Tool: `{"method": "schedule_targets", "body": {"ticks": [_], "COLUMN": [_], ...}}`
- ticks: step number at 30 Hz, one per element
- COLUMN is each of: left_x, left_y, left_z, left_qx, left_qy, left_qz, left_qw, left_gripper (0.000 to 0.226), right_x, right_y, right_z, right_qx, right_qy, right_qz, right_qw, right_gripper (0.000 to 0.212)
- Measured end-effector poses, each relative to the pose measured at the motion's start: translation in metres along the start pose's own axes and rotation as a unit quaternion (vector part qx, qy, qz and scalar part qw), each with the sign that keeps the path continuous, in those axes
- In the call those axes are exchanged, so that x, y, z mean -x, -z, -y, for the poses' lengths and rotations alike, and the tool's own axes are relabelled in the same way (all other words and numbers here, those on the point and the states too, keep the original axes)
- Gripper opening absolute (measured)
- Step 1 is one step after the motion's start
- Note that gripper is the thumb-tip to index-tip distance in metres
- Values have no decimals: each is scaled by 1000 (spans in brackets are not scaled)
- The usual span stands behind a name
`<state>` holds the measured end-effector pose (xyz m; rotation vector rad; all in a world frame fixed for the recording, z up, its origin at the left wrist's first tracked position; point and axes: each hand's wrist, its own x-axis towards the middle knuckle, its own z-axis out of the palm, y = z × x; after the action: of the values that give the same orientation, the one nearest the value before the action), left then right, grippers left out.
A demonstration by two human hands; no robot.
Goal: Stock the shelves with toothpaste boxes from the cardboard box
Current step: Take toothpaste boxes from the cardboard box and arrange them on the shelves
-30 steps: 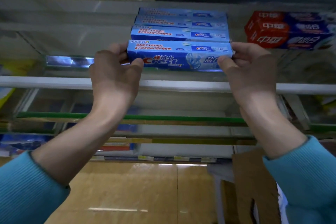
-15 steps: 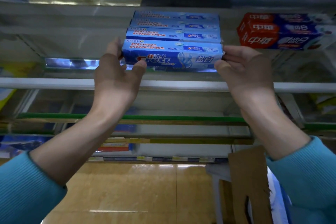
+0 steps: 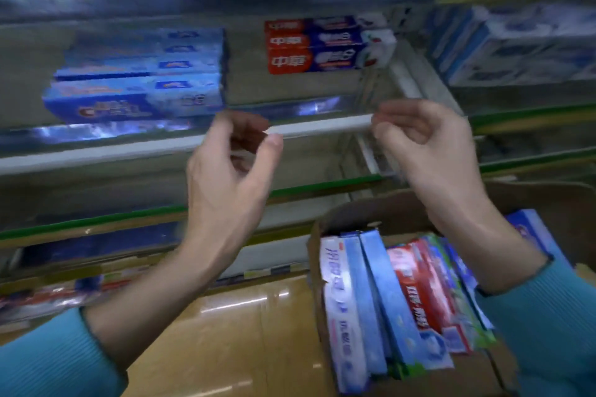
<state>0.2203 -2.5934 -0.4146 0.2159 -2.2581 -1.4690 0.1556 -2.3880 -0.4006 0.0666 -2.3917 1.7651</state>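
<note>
A stack of blue toothpaste boxes (image 3: 138, 80) sits on the shelf (image 3: 96, 151) at upper left. My left hand (image 3: 232, 164) and my right hand (image 3: 425, 142) hover in front of the shelf's white rail, both empty, with fingers loosely curled. Neither hand touches the stack. At lower right the cardboard box (image 3: 325, 267) holds several toothpaste boxes (image 3: 393, 306) in blue, white and red, standing on edge. My right forearm crosses over the box's back right corner. The picture is blurred by motion.
Red and blue toothpaste boxes (image 3: 322, 45) are stacked on the same shelf right of the blue ones. White and blue packs (image 3: 516, 45) fill the shelf at far right. Lower shelves with green edges (image 3: 96, 222) run below. The floor (image 3: 225, 332) is shiny tan tile.
Both hands have let go of the blue toothpaste box, which now lies on the shelf, and have pulled back. The view has swung right and down, bringing the cardboard box into sight.
</note>
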Motion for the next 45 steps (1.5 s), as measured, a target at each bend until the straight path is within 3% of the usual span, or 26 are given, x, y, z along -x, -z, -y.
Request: {"method": "schedule_targets", "body": {"ticks": [7,12,15,20,23,27,31,36,42,45], "left_x": [56,93,108,124,132,138,140,137,126,117], "left_y": [-127,-206,-246,-297,-315,-326,-328,-323,-298,-278], "left_z": [-34,-32,-20,3,10,16,16,14,14,9], "left_qx": [60,-24,-67,-117,-150,-163,-159,-150,-93,-10], "left_qy": [65,73,93,128,140,146,148,153,125,143], "left_qz": [179,280,305,321,321,313,305,293,274,232], "left_qw": [980,957,945,931,925,924,927,932,949,962], "left_gripper": [23,26,32,43,37,27,22,20,50,52], "right_x": [27,50,60,71,72,70,69,67,58,50], "right_y": [110,172,200,225,226,224,222,220,228,230], "right_z": [-62,-125,-161,-211,-226,-231,-240,-241,-213,-179], "right_qx": [69,135,169,219,240,237,229,221,163,137], "right_qy": [-80,-174,-231,-322,-347,-364,-368,-365,-351,-314], "right_qz": [21,36,47,86,122,150,152,165,203,245], "right_qw": [994,975,957,917,898,888,888,889,900,907], "right_gripper": [9,6,10,24,41,41,45,30,41,37]}}
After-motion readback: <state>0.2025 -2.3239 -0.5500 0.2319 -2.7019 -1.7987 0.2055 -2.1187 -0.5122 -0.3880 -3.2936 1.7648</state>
